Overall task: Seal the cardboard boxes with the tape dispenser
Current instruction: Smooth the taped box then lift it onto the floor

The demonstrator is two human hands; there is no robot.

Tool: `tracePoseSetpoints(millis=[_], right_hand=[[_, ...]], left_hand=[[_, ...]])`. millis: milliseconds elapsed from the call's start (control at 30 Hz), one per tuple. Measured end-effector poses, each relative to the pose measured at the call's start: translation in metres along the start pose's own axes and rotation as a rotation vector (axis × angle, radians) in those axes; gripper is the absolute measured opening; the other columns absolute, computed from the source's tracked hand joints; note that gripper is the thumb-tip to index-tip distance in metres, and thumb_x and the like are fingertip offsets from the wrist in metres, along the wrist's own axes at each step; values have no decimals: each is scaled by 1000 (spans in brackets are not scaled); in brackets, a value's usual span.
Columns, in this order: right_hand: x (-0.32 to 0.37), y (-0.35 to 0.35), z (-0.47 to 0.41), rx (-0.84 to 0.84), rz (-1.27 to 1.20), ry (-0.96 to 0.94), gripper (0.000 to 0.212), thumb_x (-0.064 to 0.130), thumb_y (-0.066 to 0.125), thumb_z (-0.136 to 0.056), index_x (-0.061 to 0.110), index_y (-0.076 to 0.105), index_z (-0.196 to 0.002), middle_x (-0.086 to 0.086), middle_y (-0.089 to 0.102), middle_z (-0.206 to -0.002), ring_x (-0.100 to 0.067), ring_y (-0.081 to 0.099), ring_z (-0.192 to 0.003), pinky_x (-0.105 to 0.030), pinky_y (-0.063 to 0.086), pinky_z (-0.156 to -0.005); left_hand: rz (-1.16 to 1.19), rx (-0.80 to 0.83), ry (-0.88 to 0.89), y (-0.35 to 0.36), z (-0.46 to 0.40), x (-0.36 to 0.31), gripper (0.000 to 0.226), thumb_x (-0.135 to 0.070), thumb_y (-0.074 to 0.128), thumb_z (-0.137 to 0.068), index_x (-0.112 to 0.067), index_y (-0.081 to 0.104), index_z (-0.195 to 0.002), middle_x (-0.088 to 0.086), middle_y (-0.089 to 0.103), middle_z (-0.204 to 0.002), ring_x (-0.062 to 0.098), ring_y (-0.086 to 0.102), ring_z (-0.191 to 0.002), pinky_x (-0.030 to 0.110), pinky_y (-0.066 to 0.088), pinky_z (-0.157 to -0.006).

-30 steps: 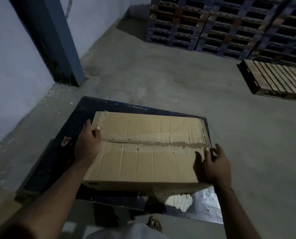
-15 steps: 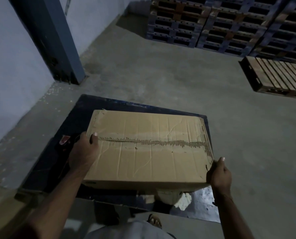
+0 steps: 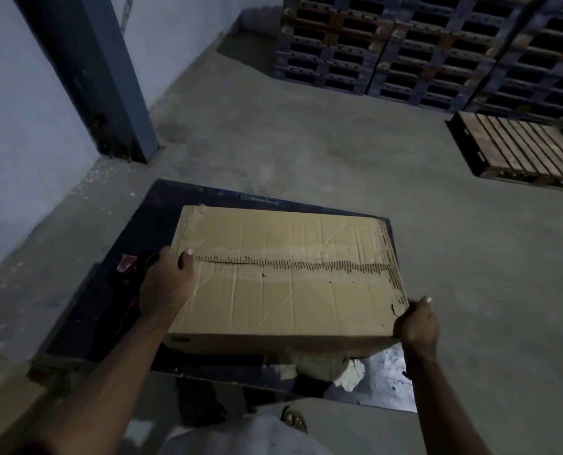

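- Cardboard box [image 3: 286, 274]: brown, creased, top flaps closed and meeting along a centre seam marked by a row of short dark dashes; more dashes run down its right edge. It sits over a dark blue platform [image 3: 115, 251]; whether its underside rests on the platform cannot be told.
- Left hand [image 3: 166, 285]: at the box's left edge, level with the seam; thumb lies on the top face, fingers curl down over the side, grasping the box.
- Right hand [image 3: 416, 325]: at the box's near right corner; thumb tip up at the top edge, fingers wrapped around the corner, grasping the box.
- Red-and-dark item [image 3: 127, 262]: on the platform just left of the box, partly hidden behind the left hand; too dim to identify.
- Torn pale cardboard [image 3: 336, 371]: below the box's near face, on the platform.
- Sandalled foot [image 3: 294, 418]: on the concrete floor [image 3: 306, 152], nearer than the box.
- Blue column [image 3: 109, 77]: against the wall, beyond the box and to its left.
- Stacked blue pallets [image 3: 404, 50]: far beyond the box, along the back.
- Single wooden pallet [image 3: 516, 147]: flat on the floor, beyond the box and to its right.
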State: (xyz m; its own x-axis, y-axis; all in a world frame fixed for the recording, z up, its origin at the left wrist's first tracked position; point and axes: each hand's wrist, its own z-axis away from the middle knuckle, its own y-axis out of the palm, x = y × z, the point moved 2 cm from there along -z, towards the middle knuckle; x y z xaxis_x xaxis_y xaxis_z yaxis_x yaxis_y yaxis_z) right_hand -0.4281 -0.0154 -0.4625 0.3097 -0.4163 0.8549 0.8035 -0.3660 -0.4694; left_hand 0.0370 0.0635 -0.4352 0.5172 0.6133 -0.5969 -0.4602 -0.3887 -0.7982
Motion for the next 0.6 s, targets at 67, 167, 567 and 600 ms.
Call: tracePoseSetpoints(millis=[67, 167, 567, 600], right_hand=[[2, 1, 3, 1, 0, -6, 87, 59, 14, -108, 0, 77, -102, -27, 74, -93, -40, 69, -92, -36, 46, -72], [4, -1, 3, 6, 38, -35, 89, 55, 13, -110, -5, 73, -84, -25, 73, -82, -38, 67, -83, -34, 43, -65], [17, -7, 22, -103, 346, -199, 73, 50, 26, -113, 3, 78, -92, -27, 74, -97, -38, 61, -84, -39, 39, -73], [18, -7, 24, -104, 356, -203, 73, 50, 26, -113, 2, 78, -96, -28, 74, -101, -41, 64, -89, -39, 38, -74]], left_hand=[[-1, -3, -5, -1, 0, -1, 41, -57, 41, -106, -17, 52, -109, 6, 64, -90, 27, 60, -77, 39, 44, -66], [-13, 0, -15, -2, 1, -3, 41, -55, 42, -107, -16, 52, -110, 6, 64, -91, 24, 58, -76, 39, 43, -68], [63, 45, -29, -10, 6, -7, 46, -51, 45, -108, -10, 54, -128, 4, 58, -100, 25, 55, -86, 40, 39, -70], [76, 44, -22, -11, 7, -7, 46, -49, 46, -108, -9, 54, -129, 4, 56, -101, 25, 53, -87, 40, 39, -71]])
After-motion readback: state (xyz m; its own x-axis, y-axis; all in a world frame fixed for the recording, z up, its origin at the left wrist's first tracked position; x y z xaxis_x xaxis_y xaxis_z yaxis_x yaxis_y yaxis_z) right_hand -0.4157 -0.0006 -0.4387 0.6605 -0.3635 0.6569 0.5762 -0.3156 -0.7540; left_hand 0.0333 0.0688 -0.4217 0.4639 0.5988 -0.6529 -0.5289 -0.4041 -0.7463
